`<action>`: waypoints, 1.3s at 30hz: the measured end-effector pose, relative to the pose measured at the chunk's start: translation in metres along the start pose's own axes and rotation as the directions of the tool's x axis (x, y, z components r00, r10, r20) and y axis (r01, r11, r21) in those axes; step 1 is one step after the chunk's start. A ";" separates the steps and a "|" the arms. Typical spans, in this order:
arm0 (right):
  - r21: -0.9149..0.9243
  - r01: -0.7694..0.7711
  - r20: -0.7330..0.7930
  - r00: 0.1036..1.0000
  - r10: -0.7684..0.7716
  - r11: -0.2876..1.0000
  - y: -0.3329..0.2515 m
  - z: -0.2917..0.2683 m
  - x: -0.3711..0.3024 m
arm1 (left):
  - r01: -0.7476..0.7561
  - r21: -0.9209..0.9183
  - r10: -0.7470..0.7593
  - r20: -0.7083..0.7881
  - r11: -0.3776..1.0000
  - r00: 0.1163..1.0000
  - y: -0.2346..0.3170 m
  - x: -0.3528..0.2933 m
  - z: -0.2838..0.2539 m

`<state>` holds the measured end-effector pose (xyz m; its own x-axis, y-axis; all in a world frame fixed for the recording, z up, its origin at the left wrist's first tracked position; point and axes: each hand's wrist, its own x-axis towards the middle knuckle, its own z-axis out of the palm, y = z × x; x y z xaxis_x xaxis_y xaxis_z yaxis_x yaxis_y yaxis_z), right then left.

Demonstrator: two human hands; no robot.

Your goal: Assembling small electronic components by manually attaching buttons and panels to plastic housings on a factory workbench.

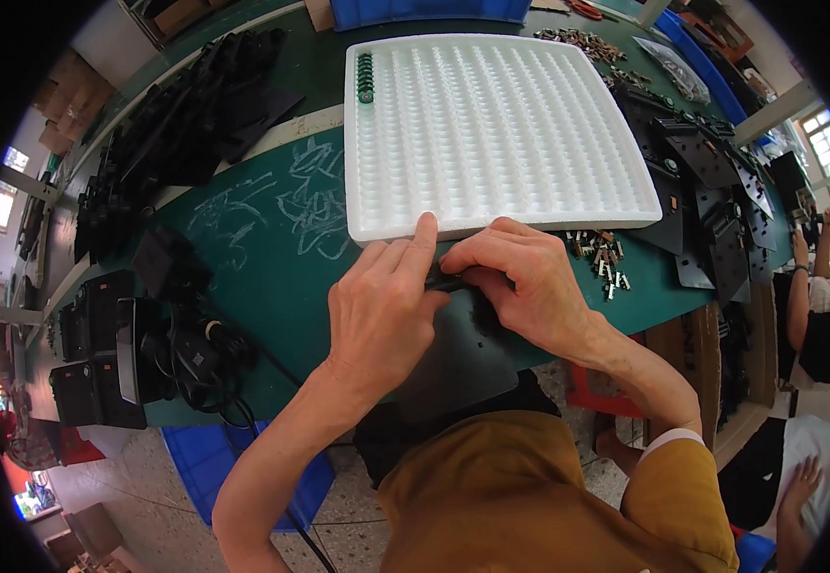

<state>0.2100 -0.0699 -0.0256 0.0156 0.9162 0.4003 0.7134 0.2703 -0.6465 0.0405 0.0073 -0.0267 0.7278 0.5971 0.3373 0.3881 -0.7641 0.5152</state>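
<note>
Over the near edge of the green table, a thin black panel (462, 358) is tilted toward me. My left hand (381, 306) grips its upper left part, thumb against it and index finger stretched toward the foam tray. At the panel's far edge my right hand (529, 282) is closed in a pinch; whatever lies between its fingertips is hidden. Just beyond both hands lies a white foam tray (501, 124) with rows of hollows. A short column of small green round parts (365, 78) fills its far left corner. Small brown-and-silver parts (608, 260) lie scattered beside my right hand.
Black panels (692, 181) are heaped at the right, and more black parts (186, 105) at the far left. Black adapters with cables (190, 349) sit at the left. A blue bin (424, 11) stands behind the tray. Another person (820, 315) is at the right.
</note>
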 end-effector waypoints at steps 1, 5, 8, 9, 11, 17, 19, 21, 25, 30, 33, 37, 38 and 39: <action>0.002 0.000 0.001 1.000 0.000 1.000 0.000 0.001 0.001 | 0.001 0.002 -0.001 -0.002 1.000 1.000 -0.001 -0.001 0.000; 0.075 -0.024 -0.011 1.000 0.025 0.997 0.001 0.000 0.001 | 0.002 0.007 -0.002 0.000 1.000 1.000 -0.001 -0.001 0.000; 0.072 -0.010 -0.005 1.000 0.010 0.997 0.002 -0.001 0.001 | 0.004 0.004 -0.004 0.000 1.000 1.000 -0.001 -0.001 0.000; 0.067 -0.010 0.000 1.000 0.010 0.998 0.002 -0.001 0.001 | 0.004 0.004 -0.004 0.002 1.000 1.000 0.000 0.000 0.000; 0.063 0.011 0.000 1.000 -0.011 0.998 0.002 -0.001 0.002 | 0.001 0.005 0.000 -0.005 1.000 1.000 0.000 0.000 0.000; 0.063 -0.010 -0.002 1.000 0.010 0.998 0.000 -0.004 0.000 | -0.015 0.013 0.015 -0.020 1.000 1.000 -0.001 0.000 0.001; 0.081 -0.030 -0.026 0.999 0.032 0.996 0.001 -0.004 -0.002 | -0.022 0.027 0.022 0.001 0.999 1.000 -0.001 0.000 0.000; 0.102 -0.038 -0.081 0.996 0.046 0.994 0.005 -0.004 -0.005 | -0.030 0.040 0.029 0.022 0.999 0.999 -0.001 0.000 -0.002; 0.072 -0.032 -0.091 0.995 0.038 0.997 0.008 -0.004 -0.009 | -0.020 0.035 0.020 0.011 0.999 1.000 -0.001 -0.001 -0.001; 0.010 0.021 -0.022 1.000 -0.020 1.000 0.009 -0.005 -0.007 | -0.009 0.032 0.009 -0.006 0.999 1.000 0.000 -0.001 -0.001; -0.049 0.075 0.006 0.997 -0.075 0.996 0.011 -0.007 -0.007 | -0.023 0.030 0.023 -0.010 0.999 1.000 0.001 0.000 0.000; -0.074 0.048 -0.059 0.997 -0.053 0.996 0.010 -0.010 -0.016 | -0.026 0.020 0.026 -0.007 0.999 1.000 0.001 0.002 0.003; -0.071 0.047 -0.090 0.994 -0.053 0.996 0.009 -0.011 -0.020 | -0.013 0.027 0.013 -0.002 1.000 1.000 0.000 0.002 0.003; -0.065 0.053 -0.122 0.991 -0.060 0.997 0.007 -0.015 -0.022 | -0.020 0.031 0.020 -0.006 0.999 1.000 -0.002 0.001 0.000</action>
<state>0.2248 -0.0927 -0.0296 0.0577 0.8556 0.5145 0.7571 0.2984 -0.5811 0.0404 0.0089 -0.0277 0.7320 0.5829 0.3527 0.3904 -0.7832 0.4839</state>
